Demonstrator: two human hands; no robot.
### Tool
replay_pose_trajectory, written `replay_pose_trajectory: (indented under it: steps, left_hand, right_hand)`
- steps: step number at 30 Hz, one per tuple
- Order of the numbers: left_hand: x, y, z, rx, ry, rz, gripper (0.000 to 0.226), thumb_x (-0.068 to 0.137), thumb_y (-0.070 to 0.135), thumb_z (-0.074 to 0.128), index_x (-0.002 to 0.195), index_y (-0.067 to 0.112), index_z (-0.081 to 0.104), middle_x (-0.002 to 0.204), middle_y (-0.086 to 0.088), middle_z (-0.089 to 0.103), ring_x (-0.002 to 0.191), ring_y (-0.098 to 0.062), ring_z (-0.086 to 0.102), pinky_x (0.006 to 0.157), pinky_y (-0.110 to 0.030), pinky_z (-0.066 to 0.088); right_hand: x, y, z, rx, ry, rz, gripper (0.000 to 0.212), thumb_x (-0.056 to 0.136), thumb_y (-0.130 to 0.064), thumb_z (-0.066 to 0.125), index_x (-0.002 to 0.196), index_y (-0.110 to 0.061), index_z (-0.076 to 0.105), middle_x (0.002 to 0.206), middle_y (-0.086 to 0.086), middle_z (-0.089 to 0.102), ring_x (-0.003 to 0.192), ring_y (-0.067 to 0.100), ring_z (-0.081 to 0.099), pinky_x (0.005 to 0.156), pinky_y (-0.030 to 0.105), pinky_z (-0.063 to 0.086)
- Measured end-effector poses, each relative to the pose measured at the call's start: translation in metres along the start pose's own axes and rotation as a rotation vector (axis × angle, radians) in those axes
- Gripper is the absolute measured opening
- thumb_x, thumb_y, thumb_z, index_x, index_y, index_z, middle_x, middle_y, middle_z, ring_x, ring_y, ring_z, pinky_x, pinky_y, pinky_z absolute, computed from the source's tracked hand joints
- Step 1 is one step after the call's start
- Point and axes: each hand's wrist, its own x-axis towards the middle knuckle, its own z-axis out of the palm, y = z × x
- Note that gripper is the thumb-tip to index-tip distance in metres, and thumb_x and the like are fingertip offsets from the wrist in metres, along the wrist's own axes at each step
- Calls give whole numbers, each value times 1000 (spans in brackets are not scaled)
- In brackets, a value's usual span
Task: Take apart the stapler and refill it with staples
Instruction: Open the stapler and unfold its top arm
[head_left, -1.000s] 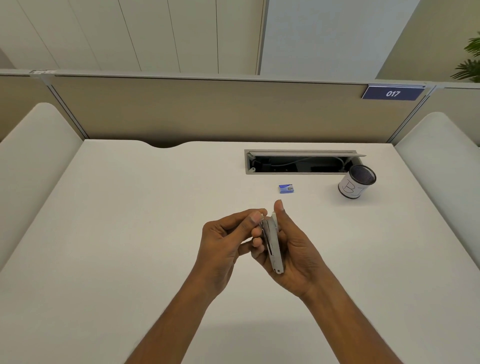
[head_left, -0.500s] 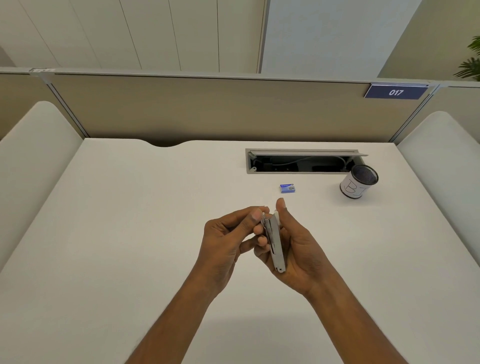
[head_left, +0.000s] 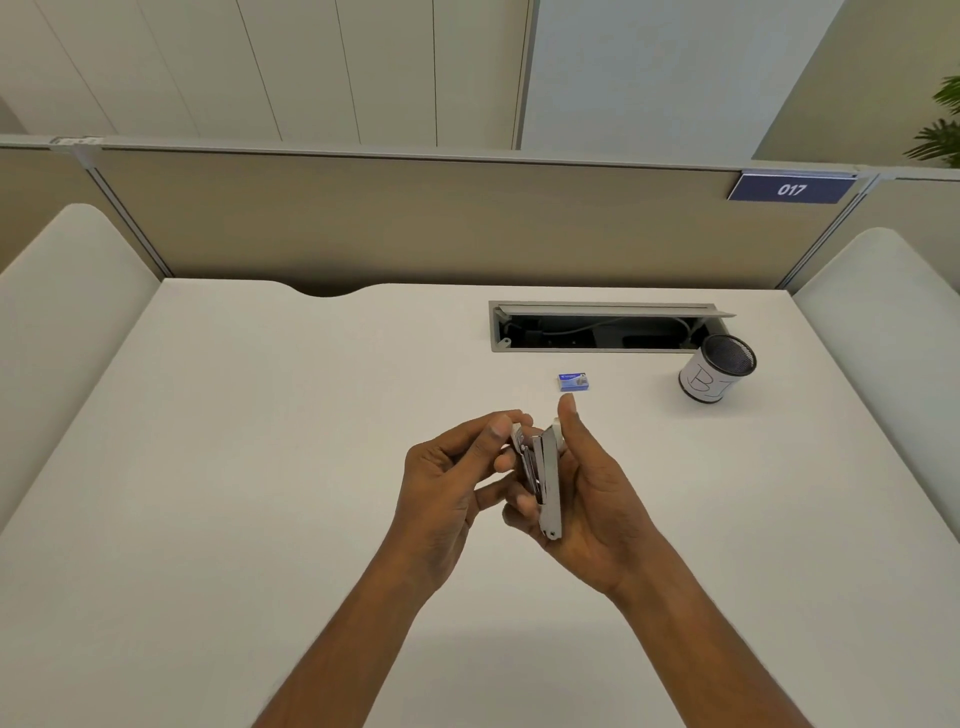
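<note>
Over the white table (head_left: 260, 467), the left hand (head_left: 447, 483) pinches the tip of a slim silver metal stapler (head_left: 549, 483), held splayed open in the air. The right hand (head_left: 597, 504), at the stapler's 3 o'clock, grips its body. A small blue staple box (head_left: 573, 382) lies at 12 o'clock, and a white-wrapped black mesh pen cup (head_left: 717, 374) stands at 2 o'clock.
</note>
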Motion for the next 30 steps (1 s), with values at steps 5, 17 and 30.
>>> replay_pose_trajectory:
  steps: [5,17,30]
  left_hand:
    - [2,0,1,-5,24,-14,36,91,42,73,117,18,79,109,-22,63,104,-28,73,81,-35,62]
    - [0,-10,-1,-114,76,-46,41,85,37,75,120,14,77,122,-11,76,118,-24,71,95,-33,60]
    - [0,-36,-13,141,-6,-50,35,91,30,76,119,9,77,112,-13,76,107,-33,65,112,-61,44]
  right_hand:
    - [0,-5,-2,-109,-30,-17,62,94,-67,46,112,-12,67,92,17,48,49,13,46,54,24,43]
    - [-1,-8,-3,-290,73,-87,58,93,-69,42,88,-22,75,74,15,42,48,12,42,60,27,39]
    - [14,11,-16,-505,229,-65,70,80,-79,57,100,-13,67,72,9,58,54,18,49,57,33,37]
